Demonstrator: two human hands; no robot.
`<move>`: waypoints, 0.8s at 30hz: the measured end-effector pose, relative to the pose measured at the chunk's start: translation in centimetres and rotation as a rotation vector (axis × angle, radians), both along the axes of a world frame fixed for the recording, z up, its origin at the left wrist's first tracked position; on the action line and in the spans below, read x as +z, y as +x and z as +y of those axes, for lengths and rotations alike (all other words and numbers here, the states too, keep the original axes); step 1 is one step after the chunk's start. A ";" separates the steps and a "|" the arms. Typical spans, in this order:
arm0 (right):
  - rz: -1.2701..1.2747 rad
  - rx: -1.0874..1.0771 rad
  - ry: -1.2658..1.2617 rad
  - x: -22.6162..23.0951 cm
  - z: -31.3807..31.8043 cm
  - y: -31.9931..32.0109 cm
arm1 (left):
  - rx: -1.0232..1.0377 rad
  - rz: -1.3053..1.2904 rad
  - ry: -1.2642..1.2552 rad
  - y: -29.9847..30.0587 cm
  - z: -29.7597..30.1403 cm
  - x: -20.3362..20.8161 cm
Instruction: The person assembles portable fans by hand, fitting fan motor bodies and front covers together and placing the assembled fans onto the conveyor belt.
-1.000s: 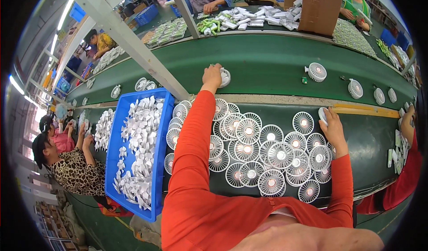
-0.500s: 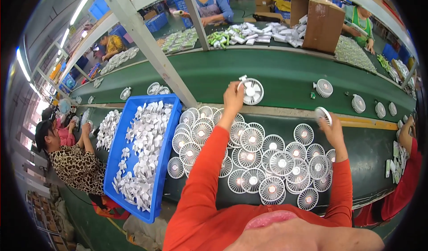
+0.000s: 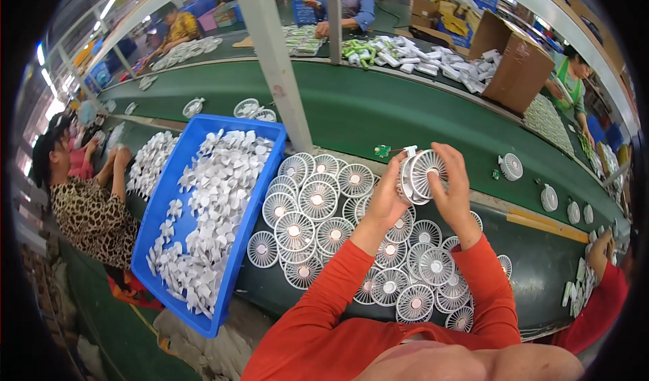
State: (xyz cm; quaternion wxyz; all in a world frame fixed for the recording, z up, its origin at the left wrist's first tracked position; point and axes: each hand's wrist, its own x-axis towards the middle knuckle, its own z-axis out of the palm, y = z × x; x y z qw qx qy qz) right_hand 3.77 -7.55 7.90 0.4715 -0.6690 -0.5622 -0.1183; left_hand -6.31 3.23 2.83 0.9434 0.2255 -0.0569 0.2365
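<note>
In front of me, above the dark table, my left hand [image 3: 387, 202] grips a white fan head [image 3: 408, 181] by its side. My right hand [image 3: 454, 190] has its fingers and thumb around a round white fan grille [image 3: 428, 170]. The grille is held against the fan head's face; whether it is seated cannot be seen. A small green circuit board [image 3: 382, 151] shows just beyond the fan head. Beneath my hands and forearms lie many loose white grilles [image 3: 318, 200], some overlapping, several with coppery centres.
A blue bin [image 3: 143, 246] of white fan blades [image 3: 226, 198] stands to my left. Past the table runs a green conveyor belt [image 3: 351, 104] carrying fan heads [image 3: 511, 167]. A white post [image 3: 280, 77] rises beside the bin. Co-workers sit at left, right and across.
My hands have come together: the left brought the fan head right and nearer, and the right carried its grille leftward onto it. The view has shifted slightly.
</note>
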 end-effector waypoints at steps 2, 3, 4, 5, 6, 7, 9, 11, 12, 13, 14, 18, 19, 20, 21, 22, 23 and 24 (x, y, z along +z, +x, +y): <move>-0.122 0.065 -0.074 -0.3 0.0 0.1 | 0.048 0.066 -0.004 0.6 -0.6 -0.1; -0.208 0.120 -0.112 -0.6 -0.1 0.4 | 0.072 0.081 -0.007 0.6 -0.9 0.0; -0.168 0.142 -0.143 -0.8 -0.1 0.0 | 0.111 0.094 0.037 0.4 -1.0 0.2; -0.136 0.167 -0.146 -1.0 -0.4 0.0 | 0.172 0.157 0.053 0.4 -1.7 1.0; -0.104 0.193 -0.147 -1.1 -0.7 0.2 | 0.234 0.220 0.071 0.5 -2.4 1.9; -0.071 0.223 -0.167 -1.7 -0.7 0.5 | 0.284 0.226 0.090 0.5 -3.0 2.2; 0.032 0.271 -0.111 -2.5 -0.5 0.4 | 0.509 0.266 0.326 0.8 -4.0 1.8; 0.353 0.357 -0.102 -3.6 -0.4 -0.7 | 0.742 0.293 0.603 0.8 -4.9 1.3; 0.513 0.411 -0.086 -3.2 -0.1 -1.8 | 0.837 0.290 0.708 0.7 -4.9 0.9; 0.576 0.431 -0.047 -3.3 0.1 -2.1 | 0.939 0.349 0.866 0.8 -4.7 0.3; 0.619 0.437 -0.052 -3.6 0.2 -2.1 | 0.997 0.359 0.945 0.9 -4.5 -0.1; 0.768 0.535 -0.096 -4.2 0.5 -1.6 | 1.010 0.419 0.993 0.8 -4.2 -1.0; 0.759 0.478 -0.154 -4.7 0.7 -0.9 | 1.012 0.432 1.029 0.7 -3.7 -1.5; 0.724 0.449 -0.211 -4.7 0.9 0.2 | 0.967 0.476 1.048 0.7 -3.6 -2.0; 0.690 0.419 -0.268 -4.7 0.9 1.6 | 0.922 0.522 1.066 0.7 -3.5 -2.5; 0.568 0.338 -0.315 -5.1 0.5 3.8 | 0.909 0.510 1.127 1.0 -3.7 -3.5; 0.499 0.233 -0.325 -4.9 -0.4 5.8 | 0.764 0.643 1.232 0.7 -4.1 -3.3; 0.374 0.068 -0.333 -5.6 -1.2 7.8 | 0.839 0.635 1.340 0.9 -4.9 -3.9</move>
